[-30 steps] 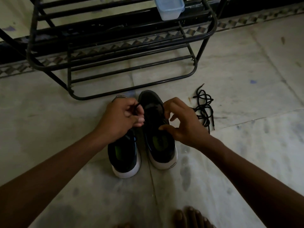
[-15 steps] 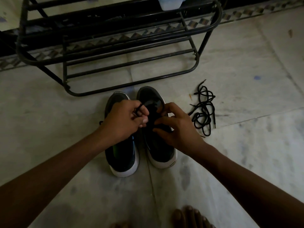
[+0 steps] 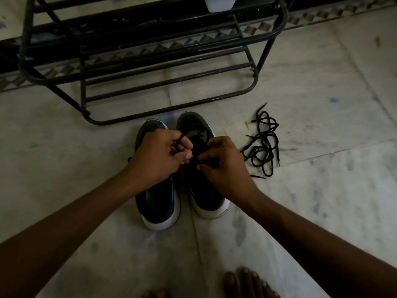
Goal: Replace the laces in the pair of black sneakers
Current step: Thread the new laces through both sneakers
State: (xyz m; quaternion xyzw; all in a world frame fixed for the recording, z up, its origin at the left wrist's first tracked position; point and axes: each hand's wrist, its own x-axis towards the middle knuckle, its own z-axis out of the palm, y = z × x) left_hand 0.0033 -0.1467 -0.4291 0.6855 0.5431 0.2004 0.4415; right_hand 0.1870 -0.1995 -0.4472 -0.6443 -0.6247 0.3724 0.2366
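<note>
Sneakers: the left sneaker (image 3: pixel 158 203) and the right sneaker (image 3: pixel 209 196) stand side by side on the floor (image 3: pixel 322 190), toes toward the shoe rack (image 3: pixel 150 61).
Left hand: the left hand (image 3: pixel 160 157) is curled round a black lace (image 3: pixel 180 140), whose end protrudes between the fingers.
Right hand: the right hand (image 3: pixel 223 166) holds fingers and thumb pinched over the lacing area of the right sneaker. It appears to pinch the lace there, but dim light hides the contact.
Handling, lace: light and limp, so it cannot be pushed. Grip it close to the stiff tip to feed an eyelet.
Handling, sneaker: light, with a soft upper and firm sole. It probably slides on the smooth floor under a pull, so steady it at the eyelet row.
Surroundings: a pile of loose laces (image 3: pixel 263 145) lies near the right sneaker, apart from it. A plastic container (image 3: pixel 219 3) sits on the rack. Bare toes (image 3: pixel 242 282) show at the lower edge.
Obstructions: both hands cover the eyelets. The loose laces match in colour and may be confused with the one in hand.
</note>
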